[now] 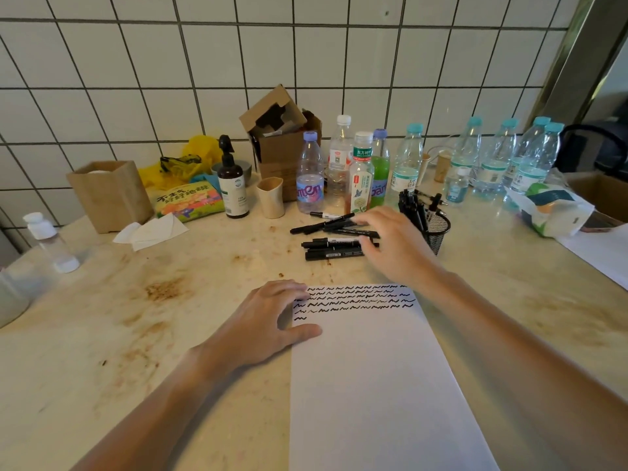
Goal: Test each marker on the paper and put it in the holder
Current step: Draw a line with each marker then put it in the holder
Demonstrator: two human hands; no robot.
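Stained beige surface (204, 334), with white paper (367, 385) lying in the near middle, rows of black squiggles along its top edge. Left hand (268, 321) resting on the paper's left edge, fingers relaxed and holding nothing; right hand (390, 243) reaching over the heap of black markers (333, 239) beyond the paper, fingers spread and loose, not clearly gripping any. Black mesh holder (438, 232) just right of that hand, several markers standing inside.

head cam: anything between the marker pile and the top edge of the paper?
Bare stained tabletop only, between the loose markers and the paper; the right hand reaches over its right side.
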